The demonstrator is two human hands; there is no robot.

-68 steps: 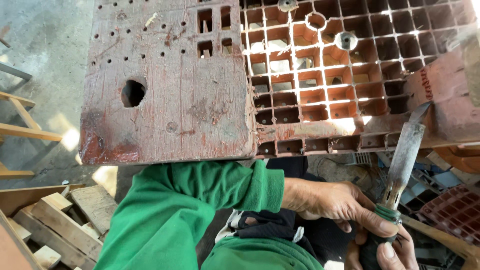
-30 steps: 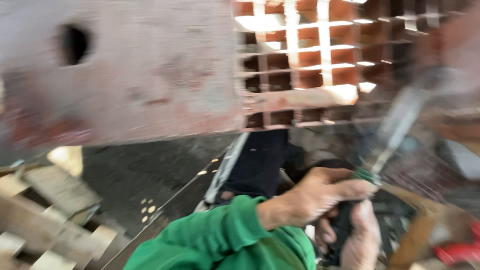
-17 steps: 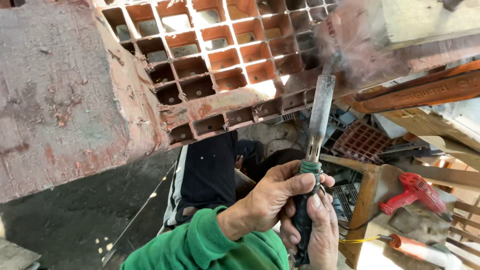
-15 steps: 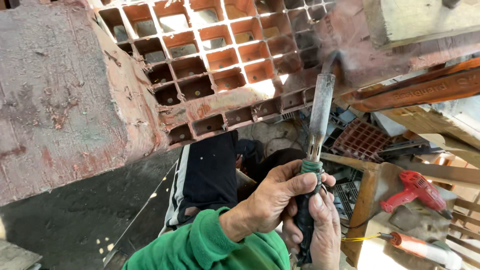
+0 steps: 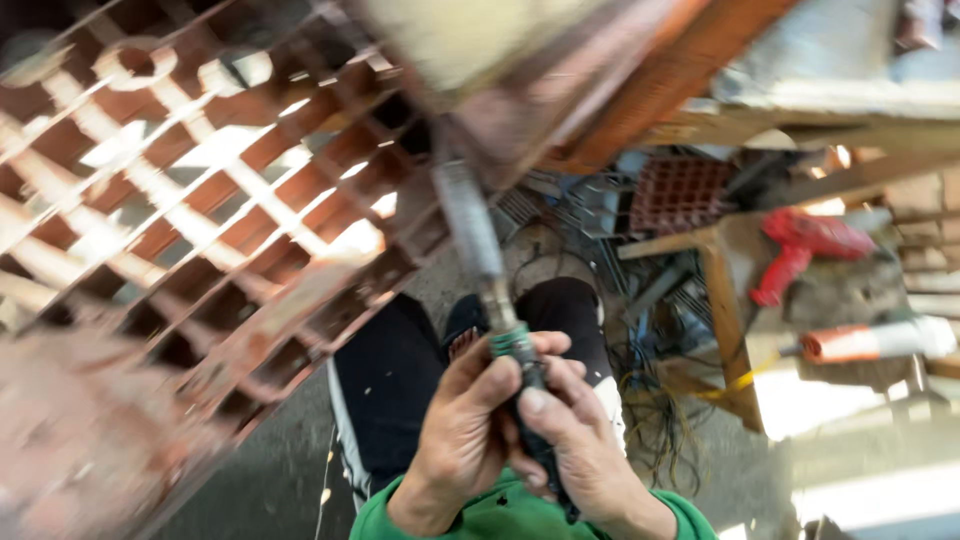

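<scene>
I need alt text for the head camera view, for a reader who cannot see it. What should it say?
Both hands, left hand and right hand, grip the dark handle of a long metal chisel pointing up at a worn reddish plastic grid panel. The picture is blurred. At the right, a red power drill lies on a wooden bench.

Chisel (image 5: 470,225): dull grey metal blade, worn and matt; handle dark, with a green band that looks like plastic. Grid panel (image 5: 200,220): reddish-brown, rough and weathered, with caked pale residue on the ribs; material cannot be told through the blur. Sleeve (image 5: 500,515): green knitted cloth, matt. Trousers (image 5: 390,380): black cloth, matt. Drill (image 5: 800,245), far right: red plastic, slightly glossy. Beams (image 5: 730,330) beneath it: bare, rough wood. Floor (image 5: 290,470): grey, rough concrete.
</scene>
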